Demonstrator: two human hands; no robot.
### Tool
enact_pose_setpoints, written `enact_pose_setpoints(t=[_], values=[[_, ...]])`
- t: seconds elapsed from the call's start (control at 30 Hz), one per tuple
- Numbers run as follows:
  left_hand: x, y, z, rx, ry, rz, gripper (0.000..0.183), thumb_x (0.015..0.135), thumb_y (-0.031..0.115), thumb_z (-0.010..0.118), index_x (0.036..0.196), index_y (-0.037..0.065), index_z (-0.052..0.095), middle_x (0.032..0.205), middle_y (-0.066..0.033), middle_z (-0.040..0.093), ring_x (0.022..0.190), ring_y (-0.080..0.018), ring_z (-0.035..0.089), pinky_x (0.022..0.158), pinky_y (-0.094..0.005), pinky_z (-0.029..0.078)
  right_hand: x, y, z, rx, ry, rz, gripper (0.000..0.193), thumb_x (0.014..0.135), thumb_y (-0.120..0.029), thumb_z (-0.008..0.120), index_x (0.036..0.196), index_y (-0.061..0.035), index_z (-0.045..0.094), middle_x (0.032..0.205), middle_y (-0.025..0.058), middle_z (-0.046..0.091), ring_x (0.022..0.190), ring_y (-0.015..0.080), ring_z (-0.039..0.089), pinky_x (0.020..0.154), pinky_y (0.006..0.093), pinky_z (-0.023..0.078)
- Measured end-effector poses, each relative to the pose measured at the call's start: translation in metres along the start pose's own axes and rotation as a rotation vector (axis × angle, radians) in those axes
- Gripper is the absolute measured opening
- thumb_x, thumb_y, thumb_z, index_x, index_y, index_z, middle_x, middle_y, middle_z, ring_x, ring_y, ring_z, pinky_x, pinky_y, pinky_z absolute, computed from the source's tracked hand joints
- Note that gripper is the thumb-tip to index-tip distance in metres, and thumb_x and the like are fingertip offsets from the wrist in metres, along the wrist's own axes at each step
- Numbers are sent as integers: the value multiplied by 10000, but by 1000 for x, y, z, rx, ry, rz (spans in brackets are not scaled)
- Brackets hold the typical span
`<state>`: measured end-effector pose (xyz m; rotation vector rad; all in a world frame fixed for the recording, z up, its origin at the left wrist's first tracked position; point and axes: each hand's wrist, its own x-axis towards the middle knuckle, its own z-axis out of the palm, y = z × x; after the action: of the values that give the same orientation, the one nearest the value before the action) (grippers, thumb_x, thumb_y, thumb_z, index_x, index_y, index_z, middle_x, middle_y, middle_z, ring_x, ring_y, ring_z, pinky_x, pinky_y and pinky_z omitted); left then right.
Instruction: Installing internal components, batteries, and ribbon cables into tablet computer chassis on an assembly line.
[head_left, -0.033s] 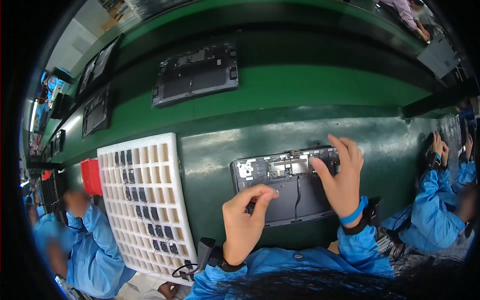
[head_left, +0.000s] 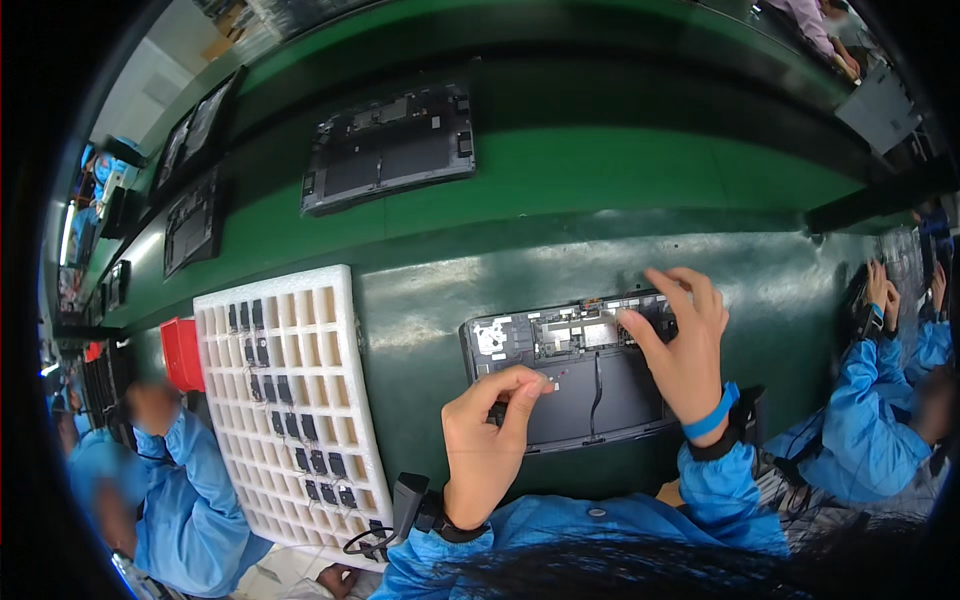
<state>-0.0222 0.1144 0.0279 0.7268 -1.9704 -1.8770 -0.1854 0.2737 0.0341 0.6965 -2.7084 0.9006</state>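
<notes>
Where the device (head_left: 575, 400) ends leftward, bare bench (head_left: 415, 345) reaches the tray (head_left: 353, 350).

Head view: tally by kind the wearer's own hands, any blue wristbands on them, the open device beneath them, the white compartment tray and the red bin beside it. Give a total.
Hands, left and right: 2
Blue wristband: 1
Open device: 1
White tray: 1
Red bin: 1
Total: 6
</notes>
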Motion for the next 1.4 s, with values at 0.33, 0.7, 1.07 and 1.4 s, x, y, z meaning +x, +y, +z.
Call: enact_pose_setpoints(t=[0.33,0.7,1.07,1.4], values=[[12,0,-5,68,42,-53,116,1037,72,754,1054,-41,776,933,-116,815,926,-163,777,852,-276,572,-11,20,18,595,-226,181,103,1007,-57,734,1100,-26,702,1031,106,759,979,300,688,960,396,496],[20,-2,-3,179,80,33,79,1008,18,754,1064,-37,769,981,-92,792,865,-131,690,784,-258,524,-1,29,11,524,-445,31,292,944,-157,799,1222,-82,747,955,58,658,939,224,610,982,373,377],[29,8,-2,216,-127,-43,92,1005,50,755,1034,-35,768,936,-97,775,816,-133,678,772,-267,528,0,40,12,532,-437,-86,282,944,-123,774,1222,-76,758,911,38,622,901,209,560,962,375,357],[31,6,1,213,-129,-72,86,1002,44,757,1030,-37,767,921,-96,773,812,-138,688,792,-278,548,0,43,13,537,-448,-78,291,935,-121,781,1221,-74,763,889,44,618,892,215,562,954,375,360]])
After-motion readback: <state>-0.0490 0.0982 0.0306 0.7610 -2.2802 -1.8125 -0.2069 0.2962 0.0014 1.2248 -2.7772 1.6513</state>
